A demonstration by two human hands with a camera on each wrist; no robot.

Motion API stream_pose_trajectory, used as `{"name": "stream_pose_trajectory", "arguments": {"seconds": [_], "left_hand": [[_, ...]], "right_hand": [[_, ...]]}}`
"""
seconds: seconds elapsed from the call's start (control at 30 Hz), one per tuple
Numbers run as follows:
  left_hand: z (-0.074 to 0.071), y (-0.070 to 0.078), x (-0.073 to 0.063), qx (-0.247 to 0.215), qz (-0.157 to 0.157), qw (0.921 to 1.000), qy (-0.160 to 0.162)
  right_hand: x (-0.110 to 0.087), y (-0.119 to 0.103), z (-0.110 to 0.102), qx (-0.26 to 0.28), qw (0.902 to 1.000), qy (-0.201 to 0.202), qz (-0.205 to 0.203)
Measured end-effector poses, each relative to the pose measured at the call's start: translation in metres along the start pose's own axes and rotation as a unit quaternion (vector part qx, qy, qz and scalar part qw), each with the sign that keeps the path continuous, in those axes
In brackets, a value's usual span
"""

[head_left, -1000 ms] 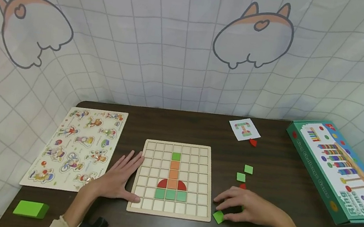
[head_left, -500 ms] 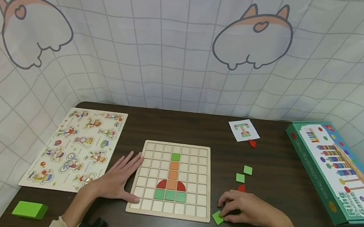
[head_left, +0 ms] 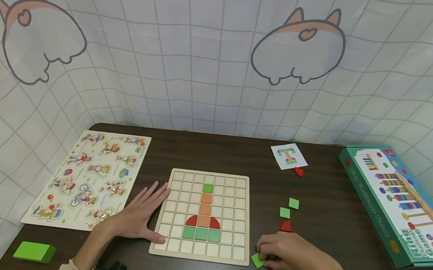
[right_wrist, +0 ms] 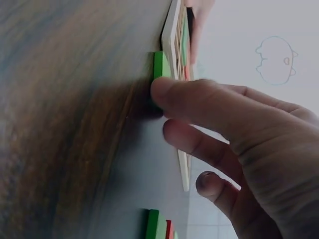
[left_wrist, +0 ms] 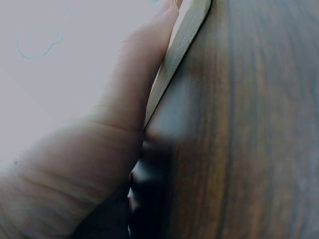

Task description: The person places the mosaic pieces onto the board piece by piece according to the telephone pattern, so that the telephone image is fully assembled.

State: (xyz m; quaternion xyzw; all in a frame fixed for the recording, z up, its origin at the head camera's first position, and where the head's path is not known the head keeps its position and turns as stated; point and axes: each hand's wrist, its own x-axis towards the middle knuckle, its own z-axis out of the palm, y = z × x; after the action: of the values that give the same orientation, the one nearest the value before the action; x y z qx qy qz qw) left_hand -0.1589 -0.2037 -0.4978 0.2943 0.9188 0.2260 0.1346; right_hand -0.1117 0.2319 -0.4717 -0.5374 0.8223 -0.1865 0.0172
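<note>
My left hand (head_left: 140, 212) lies with fingers spread at the left edge of a wooden grid board (head_left: 173, 246), its thumb over the lower left corner. Set in the board are a green square, an orange column, two red quarter-rounds and a row of green squares. Beside the board's lower right corner, my right hand (head_left: 291, 253) pinches a bright green square tile (head_left: 257, 260) between thumb and fingers, low at the table. In the right wrist view, the thumb presses the edge of that tile (right_wrist: 158, 64). The left wrist view shows mostly the left thumb (left_wrist: 134, 74) along the board edge.
Above the right hand lie a red piece (head_left: 286, 226) and two green tiles (head_left: 285, 213). Farther back are a pattern card (head_left: 288, 156) and another red piece (head_left: 299, 171). A game box (head_left: 400, 206), a picture puzzle (head_left: 86, 180) and a green block (head_left: 34, 251) flank the board.
The right hand's fingers have drawn in and closed on the green tile, and the hand has lowered slightly, uncovering more of the red piece. The left hand keeps its place on the board.
</note>
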Motion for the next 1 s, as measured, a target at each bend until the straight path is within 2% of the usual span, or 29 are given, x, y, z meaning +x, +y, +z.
{"name": "stream_pose_trajectory", "arguments": {"seconds": [0.17, 0.33, 0.43, 0.57, 0.73, 0.87, 1.0], "left_hand": [[0.0, 0.0, -0.001, -0.004, -0.002, 1.0, -0.003], [-0.001, 0.0, -0.001, -0.005, -0.005, 1.0, -0.004], [0.001, 0.0, 0.0, -0.003, -0.006, 1.0, -0.005], [0.0, 0.0, 0.0, -0.001, -0.008, 0.9999, -0.006], [0.001, 0.0, 0.001, -0.004, -0.01, 0.9999, -0.006], [0.0, -0.001, 0.0, -0.003, -0.012, 0.9999, -0.006], [0.0, -0.001, 0.0, -0.003, -0.01, 0.9999, -0.004]], "right_hand": [[0.0, -0.001, -0.005, 0.029, 0.9995, 0.004, 0.01], [0.012, 0.001, -0.019, 0.063, 0.9969, 0.047, 0.008], [0.032, 0.006, -0.028, 0.056, 0.9964, 0.058, 0.024], [0.074, 0.02, -0.038, 0.016, 0.9971, 0.04, 0.063], [0.12, 0.044, -0.032, -0.031, 0.9941, 0.029, 0.1], [0.139, 0.056, -0.023, -0.058, 0.9925, 0.017, 0.107], [0.147, 0.061, -0.016, -0.065, 0.9913, -0.003, 0.115]]}}
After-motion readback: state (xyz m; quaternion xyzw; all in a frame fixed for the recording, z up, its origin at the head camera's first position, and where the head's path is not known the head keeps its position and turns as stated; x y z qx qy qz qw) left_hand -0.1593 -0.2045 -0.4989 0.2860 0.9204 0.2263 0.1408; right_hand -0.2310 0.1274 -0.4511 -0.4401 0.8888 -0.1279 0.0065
